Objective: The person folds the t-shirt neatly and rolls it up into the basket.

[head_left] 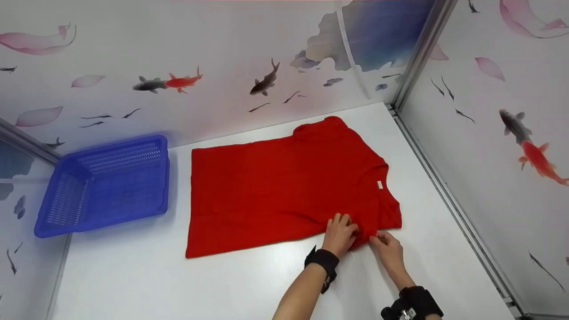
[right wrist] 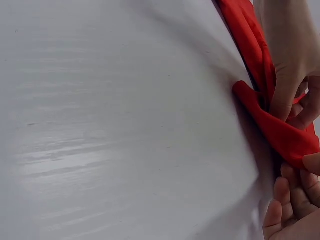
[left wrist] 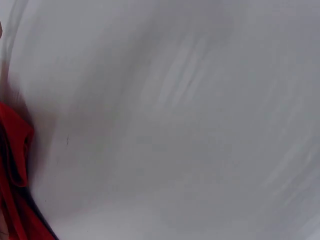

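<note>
A red T-shirt [head_left: 266, 191] lies spread on the white table, its neckline with a small white label toward the right. Along its near edge, close to the neckline, my left hand [head_left: 340, 233] pinches the cloth between thumb and fingers. Just right of it, my right hand [head_left: 389, 251] grips the edge of the near sleeve. In the right wrist view the sleeve cloth [right wrist: 280, 132] is bunched into a raised fold between the left hand [right wrist: 295, 65] and the right hand [right wrist: 297, 212]. The left wrist view shows only a folded red edge [left wrist: 17, 142] at its left side.
A blue plastic basket [head_left: 166, 186] with slotted walls stands at the left of the white table [head_left: 213, 284]. Printed walls [head_left: 213, 40] with fish and petals enclose the back and sides. A metal rail [head_left: 444, 186] runs along the right edge.
</note>
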Motion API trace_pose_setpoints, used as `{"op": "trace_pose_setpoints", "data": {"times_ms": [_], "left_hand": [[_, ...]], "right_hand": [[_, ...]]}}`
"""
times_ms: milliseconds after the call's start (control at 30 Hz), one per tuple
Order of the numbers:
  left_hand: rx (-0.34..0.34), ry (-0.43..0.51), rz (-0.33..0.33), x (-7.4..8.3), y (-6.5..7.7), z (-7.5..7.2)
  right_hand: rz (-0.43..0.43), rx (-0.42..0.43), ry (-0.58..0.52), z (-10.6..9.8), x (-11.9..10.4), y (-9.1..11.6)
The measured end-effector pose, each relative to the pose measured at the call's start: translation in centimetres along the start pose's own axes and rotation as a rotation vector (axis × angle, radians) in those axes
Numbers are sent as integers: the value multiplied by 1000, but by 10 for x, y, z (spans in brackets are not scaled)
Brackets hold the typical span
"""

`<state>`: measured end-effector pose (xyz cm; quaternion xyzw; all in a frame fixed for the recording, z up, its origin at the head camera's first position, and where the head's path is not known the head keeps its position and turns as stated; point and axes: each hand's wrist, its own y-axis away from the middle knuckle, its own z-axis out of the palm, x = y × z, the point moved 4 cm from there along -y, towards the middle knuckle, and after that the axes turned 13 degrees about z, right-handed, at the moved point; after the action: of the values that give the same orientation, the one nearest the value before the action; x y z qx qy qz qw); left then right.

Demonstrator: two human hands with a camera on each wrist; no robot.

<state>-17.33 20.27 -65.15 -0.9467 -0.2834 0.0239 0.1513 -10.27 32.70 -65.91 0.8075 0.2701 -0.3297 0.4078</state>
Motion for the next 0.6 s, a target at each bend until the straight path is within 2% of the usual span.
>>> {"op": "trace_pose_setpoints", "data": {"times_ms": [133,233,333,467,600], "left_hand": [[13,-24,9,-1,-2,1],[72,16,-7,-8,-1,-4],[163,101,-60,-17,-1,-13],[280,206,-165,-30,-5,-24],[351,270,-229,-45,-11,-36]], "right_hand": [[-1,8,-2,-2,-1,-2],[-7,34,-2,-4,-5,-5],[-12,74,-5,-12,-12,-9],[-15,98,-10,-26,-27,-17],[-47,106,12,-35,-49,-28]]}}
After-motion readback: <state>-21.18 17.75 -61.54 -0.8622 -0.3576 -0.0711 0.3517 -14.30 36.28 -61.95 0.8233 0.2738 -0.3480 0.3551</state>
